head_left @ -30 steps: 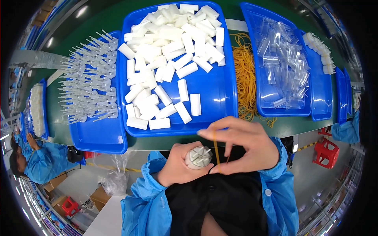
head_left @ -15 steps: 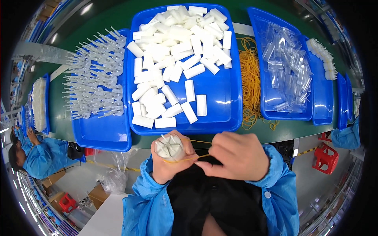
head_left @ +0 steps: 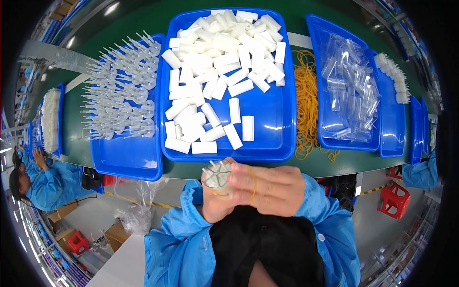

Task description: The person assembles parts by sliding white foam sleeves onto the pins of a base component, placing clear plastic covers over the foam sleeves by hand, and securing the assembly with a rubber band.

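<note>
My left hand (head_left: 217,206) is wrapped round a bundle of white pieces with thin pale stems (head_left: 216,176), held upright just in front of the table edge. Right beside it, my right hand (head_left: 279,191) has its fingers pressed together and nearly straight, their tips touching the bundle's side. A yellow rubber band (head_left: 254,185) loops over these fingers. Part of the band also shows low on the bundle; the rest is hidden behind my hands. Beyond them a blue tray (head_left: 267,143) holds a heap of white foam-like blocks (head_left: 222,62).
At left, a blue tray (head_left: 126,165) bears rows of white stemmed pieces (head_left: 122,91). Yellow rubber bands (head_left: 306,100) lie in a pile right of the middle tray. Farther right stands a tray of clear plastic sleeves (head_left: 351,81). A person in blue (head_left: 57,184) sits at far left.
My right hand has moved left, up against the bundle, and its fingers have straightened from a pinch with the rubber band now looped over them. The view has shifted slightly.
</note>
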`<state>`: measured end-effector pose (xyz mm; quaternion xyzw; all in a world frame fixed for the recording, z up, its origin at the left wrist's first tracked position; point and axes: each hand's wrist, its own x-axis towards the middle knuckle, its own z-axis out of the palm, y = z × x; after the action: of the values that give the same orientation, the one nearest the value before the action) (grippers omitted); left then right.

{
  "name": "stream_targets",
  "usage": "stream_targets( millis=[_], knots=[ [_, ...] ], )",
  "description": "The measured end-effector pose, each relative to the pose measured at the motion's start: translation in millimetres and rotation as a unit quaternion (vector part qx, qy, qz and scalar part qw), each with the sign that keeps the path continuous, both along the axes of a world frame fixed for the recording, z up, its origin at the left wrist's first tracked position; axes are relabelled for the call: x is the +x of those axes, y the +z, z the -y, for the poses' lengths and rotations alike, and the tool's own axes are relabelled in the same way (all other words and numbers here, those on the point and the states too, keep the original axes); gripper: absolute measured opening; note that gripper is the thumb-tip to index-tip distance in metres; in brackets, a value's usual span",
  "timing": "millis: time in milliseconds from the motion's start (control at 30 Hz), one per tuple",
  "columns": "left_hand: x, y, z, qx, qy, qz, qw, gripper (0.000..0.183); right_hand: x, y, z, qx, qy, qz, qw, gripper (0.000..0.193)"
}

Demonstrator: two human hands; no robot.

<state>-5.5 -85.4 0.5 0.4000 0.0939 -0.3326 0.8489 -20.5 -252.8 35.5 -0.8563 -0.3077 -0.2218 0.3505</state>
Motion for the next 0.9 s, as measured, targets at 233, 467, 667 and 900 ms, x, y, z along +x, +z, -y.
stream_targets(
  millis=[233,467,667,900],
  knots=[
    [7,-2,12,0.094,0.008,0.200,0.975,0.026,14,-9,-4,0.232,-0.087,-0.146,0.958,0.060],
    [20,4,8,0.227,-0.070,0.373,0.897,0.036,1,15,7,0.052,-0.112,-0.228,0.966,0.061],
    [17,4,4,0.167,-0.140,0.354,0.909,0.052,-4,18,6,-0.037,-0.071,-0.121,0.989,0.064],
    [14,2,5,0.236,-0.135,0.414,0.869,0.043,-3,21,11,-0.081,-0.039,-0.126,0.988,0.061]
  ],
)
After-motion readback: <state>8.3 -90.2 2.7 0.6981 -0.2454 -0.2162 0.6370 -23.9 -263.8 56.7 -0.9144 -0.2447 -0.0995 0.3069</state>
